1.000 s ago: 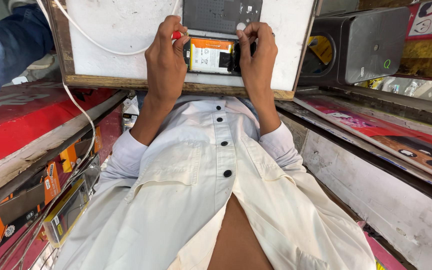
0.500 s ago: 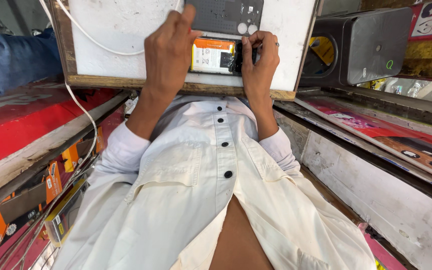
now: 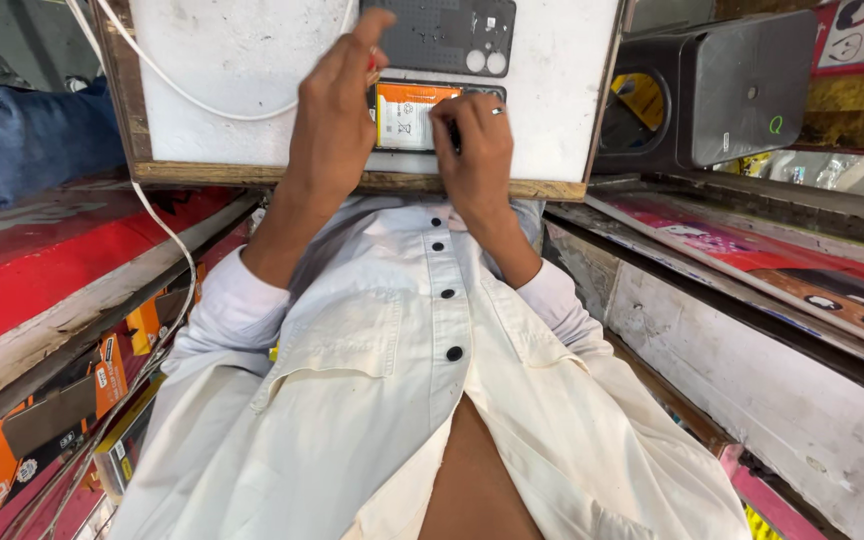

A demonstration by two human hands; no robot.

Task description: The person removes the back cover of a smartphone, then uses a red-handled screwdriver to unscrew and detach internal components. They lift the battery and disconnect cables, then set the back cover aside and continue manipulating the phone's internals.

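An opened phone with an orange and white battery [image 3: 407, 115] lies on a white work board [image 3: 232, 90] over my lap. A dark grey phone back cover [image 3: 442, 35] sits just beyond it. My left hand [image 3: 337, 110] hovers over the phone's left side, pinching a small red-handled tool [image 3: 373, 62], with the index finger pointing up toward the grey cover. My right hand [image 3: 477, 150], a ring on one finger, presses down on the phone's right part and holds it in place. Most of the tool is hidden by the fingers.
A white cable [image 3: 182, 90] runs across the board and down the left side. A black speaker box [image 3: 722, 90] stands to the right. A person's blue-clad limb [image 3: 22, 140] is at far left. Red shelves [image 3: 42, 280] and orange boxes [image 3: 12, 450] line the left.
My left hand has lifted and stretched its index finger toward the grey cover. My right hand has slid left, further over the phone.
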